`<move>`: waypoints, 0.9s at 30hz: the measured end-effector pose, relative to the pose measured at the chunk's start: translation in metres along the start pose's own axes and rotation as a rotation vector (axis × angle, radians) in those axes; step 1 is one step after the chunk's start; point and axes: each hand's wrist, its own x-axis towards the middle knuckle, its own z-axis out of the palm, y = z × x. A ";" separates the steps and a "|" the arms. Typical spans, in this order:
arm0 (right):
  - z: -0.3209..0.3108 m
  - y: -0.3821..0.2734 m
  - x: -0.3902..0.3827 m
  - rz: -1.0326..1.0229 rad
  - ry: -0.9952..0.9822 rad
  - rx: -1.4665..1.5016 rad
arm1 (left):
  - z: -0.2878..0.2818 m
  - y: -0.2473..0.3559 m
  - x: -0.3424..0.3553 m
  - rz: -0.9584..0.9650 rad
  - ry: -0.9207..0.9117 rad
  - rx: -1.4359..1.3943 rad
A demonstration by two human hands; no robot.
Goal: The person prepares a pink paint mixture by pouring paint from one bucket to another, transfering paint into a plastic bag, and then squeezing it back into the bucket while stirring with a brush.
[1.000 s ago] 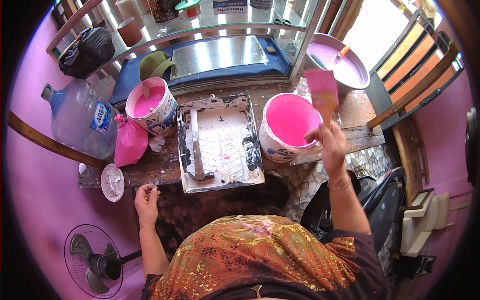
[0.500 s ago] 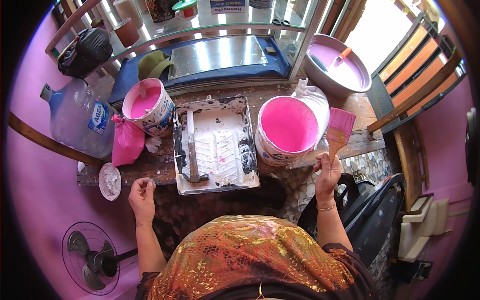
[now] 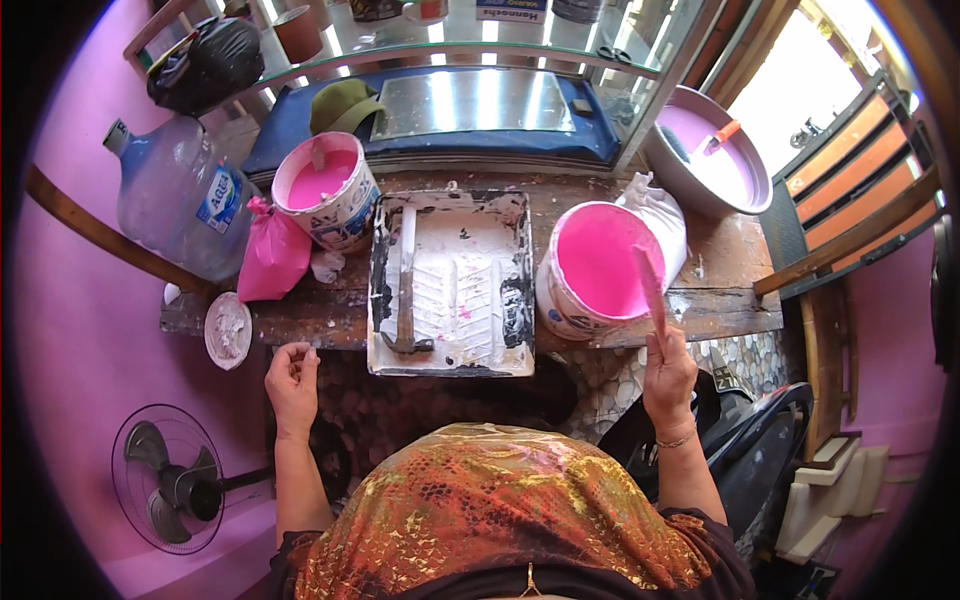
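Observation:
My right hand (image 3: pixel 669 380) grips the handle of a wide paintbrush (image 3: pixel 652 285), now seen edge-on. Its pink bristles point up and away, in front of the right rim of a large bucket of pink paint (image 3: pixel 582 318). My left hand (image 3: pixel 292 385) hovers near the table's front edge with its fingers curled in, nothing visible in them. Between the hands lies a paint tray (image 3: pixel 486 240) smeared with white and black, and a hammer (image 3: pixel 407 275) rests in its left side. Left of the tray stands a smaller bucket of pink paint (image 3: pixel 350 212).
A pink plastic bag (image 3: pixel 273 256), a large clear water bottle (image 3: pixel 165 205) and a white-crusted lid (image 3: pixel 228 332) are at left. Behind the big bucket are a white bag (image 3: pixel 662 222) and a basin (image 3: pixel 757 192) holding pinkish liquid and an orange-handled brush. A glass cabinet (image 3: pixel 560 47) stands behind.
The paintbrush has turned from showing its broad face to edge-on, and shifted left over the big bucket's right rim. My left hand stays curled. The whole view has shifted somewhat.

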 end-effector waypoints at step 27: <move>0.013 -0.106 0.015 0.520 -0.179 1.099 | -0.043 -0.046 0.014 -0.063 -0.098 -0.014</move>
